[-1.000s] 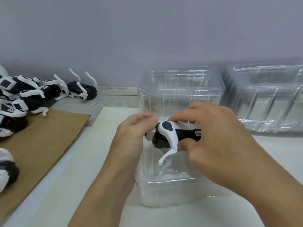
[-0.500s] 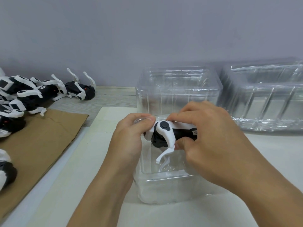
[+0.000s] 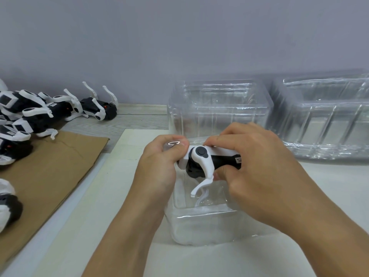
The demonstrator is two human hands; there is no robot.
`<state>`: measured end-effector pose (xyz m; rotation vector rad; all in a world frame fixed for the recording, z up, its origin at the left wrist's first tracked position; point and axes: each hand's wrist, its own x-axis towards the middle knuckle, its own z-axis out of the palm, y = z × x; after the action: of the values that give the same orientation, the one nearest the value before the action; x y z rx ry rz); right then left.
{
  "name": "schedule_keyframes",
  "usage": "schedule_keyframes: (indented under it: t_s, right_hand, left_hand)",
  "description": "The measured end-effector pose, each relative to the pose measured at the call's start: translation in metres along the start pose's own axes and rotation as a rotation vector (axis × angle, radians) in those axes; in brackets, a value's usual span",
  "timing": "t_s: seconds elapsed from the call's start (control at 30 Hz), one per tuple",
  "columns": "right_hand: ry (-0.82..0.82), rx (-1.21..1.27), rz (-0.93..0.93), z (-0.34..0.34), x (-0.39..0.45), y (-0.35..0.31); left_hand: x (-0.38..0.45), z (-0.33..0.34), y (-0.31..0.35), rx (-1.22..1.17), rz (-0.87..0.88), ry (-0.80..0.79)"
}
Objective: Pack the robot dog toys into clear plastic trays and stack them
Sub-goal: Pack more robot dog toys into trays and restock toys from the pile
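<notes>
Over the open mouth of a clear plastic tray at the near middle of the white table, both hands hold one black-and-white robot dog toy. Its long axis runs roughly left to right across the view, tipped a little so the right end sits lower. One white leg hangs from a round grey joint and points down and to the left into the tray. A small white label on the black body near the right thumb carries dark print that is too small to read.

The left hand has its fingers curled round the toy's left end, which it hides, so I cannot tell which end is the head. The right hand grips the body from above and behind, forefinger laid along the white top and thumb pressing underneath.

Behind stand two stacks of empty clear trays, near the wall. At far left more robot dogs lie heaped on their sides, partly on a sheet of brown cardboard.
</notes>
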<state>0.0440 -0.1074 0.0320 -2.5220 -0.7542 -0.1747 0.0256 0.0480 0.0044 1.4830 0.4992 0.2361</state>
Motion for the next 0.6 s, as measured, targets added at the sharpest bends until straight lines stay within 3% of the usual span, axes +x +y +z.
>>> schedule_keyframes:
  t_s: [0.6]
  right_hand:
    - [0.016, 0.036, 0.034, 0.0022, 0.0003, 0.0002]
  left_hand:
    - [-0.0017, 0.0012, 0.0045, 0.057, -0.027, -0.040]
